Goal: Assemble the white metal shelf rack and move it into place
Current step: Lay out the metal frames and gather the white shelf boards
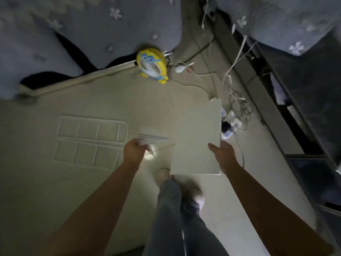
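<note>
View from the head, downward. Nearest the camera are the person's legs in grey trousers (169, 209), standing on the beige floor mat (55, 182). The left hand (135, 148) pinches a clear plastic zip bag with blue seal lines (153, 138); its contents cannot be made out. The right hand (221, 154) grasps the right edge of a pale, flat rectangular panel (197, 137), thumb on top, held level above the feet. The white metal wire shelf grid (92, 141), two rows of cells, lies flat on the mat to the left, apart from both hands; the rack appears unassembled. Likely risks: the panel, held by one edge only, may tip or slip and fall on the feet, and the lightly pinched bag may drop and scatter small parts in the dim light. Just beyond the panel, a white power strip (230, 124) and tangled white cables (238, 100) cross the floor to the right, a snagging hazard for a step or for setting parts down there. Farther off stand a yellow cartoon-faced desk fan (151, 65), grey bedding with a snowflake pattern (92, 24), and dark furniture (304, 108) on the right, which narrow the working floor.
</note>
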The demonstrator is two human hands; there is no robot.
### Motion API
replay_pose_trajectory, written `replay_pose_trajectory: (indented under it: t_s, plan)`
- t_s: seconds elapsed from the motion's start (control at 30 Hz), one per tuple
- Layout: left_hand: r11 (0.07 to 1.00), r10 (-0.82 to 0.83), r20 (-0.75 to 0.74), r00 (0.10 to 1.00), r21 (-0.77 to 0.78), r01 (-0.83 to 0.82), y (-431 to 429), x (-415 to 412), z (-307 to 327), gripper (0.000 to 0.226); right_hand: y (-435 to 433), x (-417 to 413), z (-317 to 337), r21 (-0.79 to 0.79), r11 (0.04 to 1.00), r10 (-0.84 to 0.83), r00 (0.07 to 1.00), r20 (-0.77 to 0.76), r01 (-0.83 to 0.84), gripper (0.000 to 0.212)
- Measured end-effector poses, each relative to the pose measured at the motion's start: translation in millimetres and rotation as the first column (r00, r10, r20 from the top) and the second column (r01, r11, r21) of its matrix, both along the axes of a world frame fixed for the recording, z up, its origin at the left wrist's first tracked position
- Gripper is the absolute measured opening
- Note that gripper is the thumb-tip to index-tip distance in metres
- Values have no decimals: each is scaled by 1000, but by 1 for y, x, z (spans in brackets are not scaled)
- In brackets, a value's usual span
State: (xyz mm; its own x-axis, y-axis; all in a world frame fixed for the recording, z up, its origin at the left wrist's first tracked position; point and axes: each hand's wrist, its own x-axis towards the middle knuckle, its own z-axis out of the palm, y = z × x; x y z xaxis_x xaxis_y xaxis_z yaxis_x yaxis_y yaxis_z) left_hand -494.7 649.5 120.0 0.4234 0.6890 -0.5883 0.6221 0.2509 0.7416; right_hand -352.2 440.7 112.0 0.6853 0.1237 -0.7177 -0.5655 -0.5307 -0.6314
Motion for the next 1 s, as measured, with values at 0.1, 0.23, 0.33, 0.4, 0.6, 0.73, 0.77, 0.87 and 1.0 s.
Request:
replay_pose_trajectory:
  t_s: [0.1,0.23,0.33,0.4,0.6,0.73,0.77,0.87,1.0]
  plan:
    - [999,36,-104,994,38,-32,31,-65,-31,18,39,-43,-8,-63,989,134,991,0,-134,33]
    - [998,64,-216,974,10,-63,70,-143,-62,13,93,-102,-22,-141,961,240,971,6,-237,35]
    - [997,67,-307,949,-25,-79,105,-200,-73,13,140,-149,-38,-202,942,269,963,-13,-266,36]
    - [997,10,-356,934,-68,-37,130,-239,-74,26,175,-184,-45,-246,933,267,964,-20,-263,34]
    - [975,-211,-499,841,-173,141,215,-332,-89,52,260,-286,-88,-287,941,166,984,-70,-179,40]
    - [958,-286,-549,786,-175,226,262,-371,-93,58,299,-334,-104,-286,953,57,988,-146,-98,35]
    - [948,-315,-566,762,-158,275,276,-376,-93,61,310,-342,-107,-291,950,68,984,-162,-113,36]
    - [937,-324,-592,738,-93,337,322,-386,-105,51,348,-359,-126,-286,943,124,976,-177,-172,38]
    - [923,-334,-615,714,-58,381,375,-407,-137,39,400,-383,-152,-292,938,153,979,-134,-187,39]
